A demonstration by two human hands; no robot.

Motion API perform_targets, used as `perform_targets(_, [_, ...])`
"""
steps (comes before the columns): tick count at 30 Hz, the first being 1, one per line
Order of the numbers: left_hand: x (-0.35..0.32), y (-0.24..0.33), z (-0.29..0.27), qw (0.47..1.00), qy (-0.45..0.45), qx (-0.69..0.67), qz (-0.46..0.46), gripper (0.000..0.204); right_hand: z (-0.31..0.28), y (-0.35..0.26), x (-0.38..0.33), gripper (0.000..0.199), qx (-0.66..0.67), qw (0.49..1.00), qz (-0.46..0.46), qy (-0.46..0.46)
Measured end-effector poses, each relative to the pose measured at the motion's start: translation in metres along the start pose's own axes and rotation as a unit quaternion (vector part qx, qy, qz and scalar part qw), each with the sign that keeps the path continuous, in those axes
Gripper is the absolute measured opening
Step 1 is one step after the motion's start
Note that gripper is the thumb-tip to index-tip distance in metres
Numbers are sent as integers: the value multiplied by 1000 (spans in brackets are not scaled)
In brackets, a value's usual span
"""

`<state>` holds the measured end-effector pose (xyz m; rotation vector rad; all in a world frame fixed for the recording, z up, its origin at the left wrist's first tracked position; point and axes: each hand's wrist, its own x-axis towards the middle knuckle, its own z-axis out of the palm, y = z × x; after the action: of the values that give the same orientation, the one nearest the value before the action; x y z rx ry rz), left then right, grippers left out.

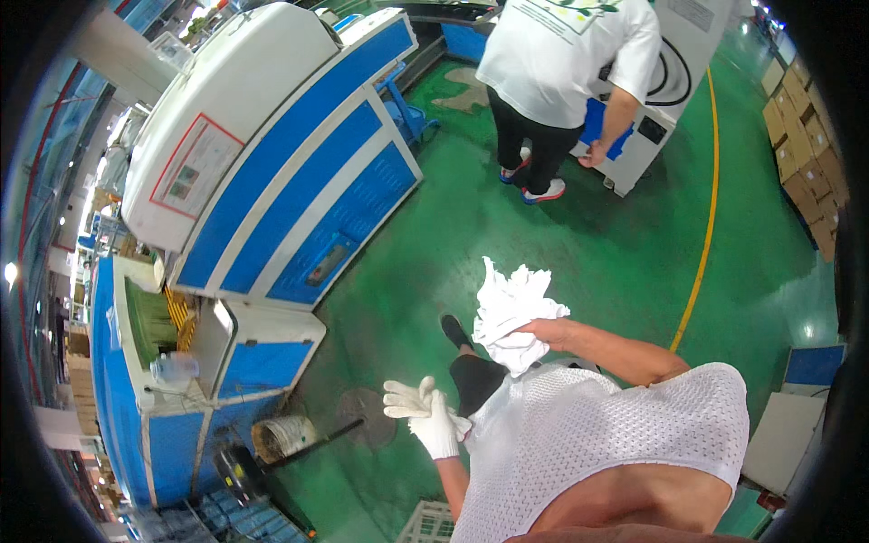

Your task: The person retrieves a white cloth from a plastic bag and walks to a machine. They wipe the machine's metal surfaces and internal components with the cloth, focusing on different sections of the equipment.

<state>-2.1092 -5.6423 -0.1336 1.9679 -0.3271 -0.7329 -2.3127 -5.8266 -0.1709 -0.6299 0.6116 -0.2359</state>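
My right hand (pixel 548 335) is bare and grips a crumpled bundle of white cloth (pixel 511 303) in front of my body. The cloth's folds stick up past the fingers, and part of the fingers is hidden by it. My left hand (pixel 425 414) wears a white knit glove. Its fingers stretch out to the left, apart from the cloth, and no held thing shows in it. A small white fold lies by the glove's cuff; I cannot make out what it belongs to.
Blue and white machines (pixel 299 208) line the left. A bucket (pixel 282 439) and a long dark bar (pixel 312 445) are near my left hand. Ahead, another person (pixel 566 72) in a white shirt stands by a white cabinet (pixel 647 149). Cardboard boxes (pixel 806 154) are stacked far right.
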Motion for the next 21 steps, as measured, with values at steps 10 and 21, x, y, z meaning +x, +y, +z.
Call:
perform_targets(10, [291, 205, 102, 963, -222, 150, 40, 40, -36, -145, 189, 34, 157, 981, -60, 101])
perform_targets(21, [436, 391, 317, 932, -286, 45, 218, 33, -176, -321, 345, 54, 69, 970, -75, 220])
